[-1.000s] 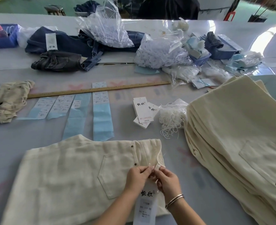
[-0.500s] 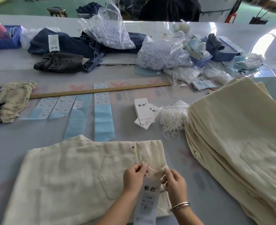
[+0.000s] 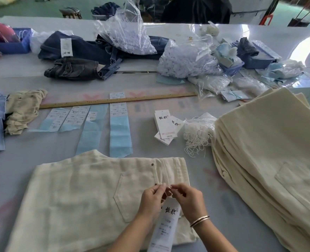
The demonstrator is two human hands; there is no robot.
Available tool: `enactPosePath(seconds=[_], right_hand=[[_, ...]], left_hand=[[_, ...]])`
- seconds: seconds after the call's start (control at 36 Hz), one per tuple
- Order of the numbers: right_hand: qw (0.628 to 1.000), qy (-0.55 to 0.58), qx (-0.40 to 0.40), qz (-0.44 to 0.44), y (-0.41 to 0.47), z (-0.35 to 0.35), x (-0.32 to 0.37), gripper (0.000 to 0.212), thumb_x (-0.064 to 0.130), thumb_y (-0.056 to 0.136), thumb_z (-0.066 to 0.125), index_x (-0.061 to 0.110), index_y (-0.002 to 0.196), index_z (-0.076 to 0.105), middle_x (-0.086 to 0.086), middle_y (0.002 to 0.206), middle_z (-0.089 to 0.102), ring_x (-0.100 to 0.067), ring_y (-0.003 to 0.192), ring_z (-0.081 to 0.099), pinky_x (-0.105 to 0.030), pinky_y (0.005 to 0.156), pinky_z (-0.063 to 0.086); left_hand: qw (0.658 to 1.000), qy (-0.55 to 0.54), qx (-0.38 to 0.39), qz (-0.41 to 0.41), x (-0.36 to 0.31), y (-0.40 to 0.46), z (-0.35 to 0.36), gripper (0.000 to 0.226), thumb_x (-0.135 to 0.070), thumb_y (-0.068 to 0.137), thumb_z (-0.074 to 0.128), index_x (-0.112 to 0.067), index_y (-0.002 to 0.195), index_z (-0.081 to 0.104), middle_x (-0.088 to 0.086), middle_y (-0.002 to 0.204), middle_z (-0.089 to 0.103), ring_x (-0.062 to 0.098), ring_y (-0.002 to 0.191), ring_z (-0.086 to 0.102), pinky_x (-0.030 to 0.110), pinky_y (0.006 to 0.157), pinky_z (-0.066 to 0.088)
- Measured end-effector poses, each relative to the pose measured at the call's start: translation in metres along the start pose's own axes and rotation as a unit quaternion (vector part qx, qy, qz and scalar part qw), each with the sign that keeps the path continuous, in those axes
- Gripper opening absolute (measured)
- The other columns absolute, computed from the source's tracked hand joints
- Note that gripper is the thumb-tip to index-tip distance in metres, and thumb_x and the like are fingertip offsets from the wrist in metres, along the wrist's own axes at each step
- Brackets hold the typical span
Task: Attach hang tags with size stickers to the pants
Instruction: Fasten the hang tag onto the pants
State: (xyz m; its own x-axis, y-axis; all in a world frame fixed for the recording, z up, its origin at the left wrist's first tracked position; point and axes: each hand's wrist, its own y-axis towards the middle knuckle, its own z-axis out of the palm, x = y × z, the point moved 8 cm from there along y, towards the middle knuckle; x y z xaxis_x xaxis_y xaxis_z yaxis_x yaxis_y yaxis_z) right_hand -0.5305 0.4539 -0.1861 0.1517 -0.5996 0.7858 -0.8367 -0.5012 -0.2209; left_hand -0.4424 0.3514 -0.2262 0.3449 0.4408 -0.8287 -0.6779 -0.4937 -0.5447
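Note:
Cream pants (image 3: 81, 193) lie folded flat on the table in front of me, waistband to the right. A white hang tag (image 3: 166, 226) with black characters and a size sticker hangs from its string at the waistband's lower belt loop. My left hand (image 3: 151, 200) and my right hand (image 3: 188, 199) meet just above the tag, each pinching the thin white string between fingertips. A small stack of spare hang tags (image 3: 166, 127) lies further back. Beside it sits a loose heap of white strings (image 3: 196, 137). Blue-backed sticker sheets (image 3: 118, 128) lie behind the pants.
A tall stack of folded cream pants (image 3: 270, 155) fills the right side. A wooden ruler (image 3: 117, 100) runs across the table. Behind it are dark jeans (image 3: 75, 70), clear plastic bags (image 3: 185, 60) and blue trays (image 3: 14, 46). Crumpled beige cloth (image 3: 23, 110) lies at the left.
Both hands first pinched at the waistband edge, then pulled apart on the string, and now meet again above the tag. The tag has stayed hanging below them.

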Motion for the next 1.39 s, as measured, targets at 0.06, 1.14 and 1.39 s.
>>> enactPosePath(seconds=[0.06,1.14,1.39], right_hand=[[1.000,0.001,-0.007,0.000,0.001,0.001,0.000,0.008,0.018,0.081,0.073,0.021,0.088,0.075,0.016,0.071,0.069,0.006,0.069,0.065,-0.006,0.066,0.048],[0.993,-0.002,0.005,-0.118,0.001,0.015,0.026,0.025,0.017,0.081,0.072,0.040,0.074,0.066,0.016,0.073,0.064,0.002,0.075,0.061,-0.010,0.065,0.046],[0.994,0.049,-0.020,-0.100,0.000,0.010,0.026,0.031,0.012,0.080,0.073,0.039,0.069,0.065,0.012,0.073,0.068,0.000,0.073,0.064,-0.009,0.065,0.047]], left_hand=[[1.000,-0.012,0.000,-0.015,0.001,-0.002,-0.001,0.037,-0.024,0.098,0.048,-0.003,0.083,0.074,0.015,0.082,0.073,0.014,0.069,0.068,0.017,0.059,0.051],[0.988,-0.097,0.098,-0.066,0.001,-0.016,0.003,0.035,-0.032,0.099,0.043,-0.019,0.101,0.075,0.012,0.101,0.073,0.022,0.090,0.071,0.027,0.072,0.053],[0.985,-0.131,0.094,-0.067,0.002,-0.016,0.005,0.037,-0.030,0.099,0.044,-0.012,0.101,0.075,0.016,0.102,0.072,0.023,0.089,0.070,0.035,0.078,0.052]])
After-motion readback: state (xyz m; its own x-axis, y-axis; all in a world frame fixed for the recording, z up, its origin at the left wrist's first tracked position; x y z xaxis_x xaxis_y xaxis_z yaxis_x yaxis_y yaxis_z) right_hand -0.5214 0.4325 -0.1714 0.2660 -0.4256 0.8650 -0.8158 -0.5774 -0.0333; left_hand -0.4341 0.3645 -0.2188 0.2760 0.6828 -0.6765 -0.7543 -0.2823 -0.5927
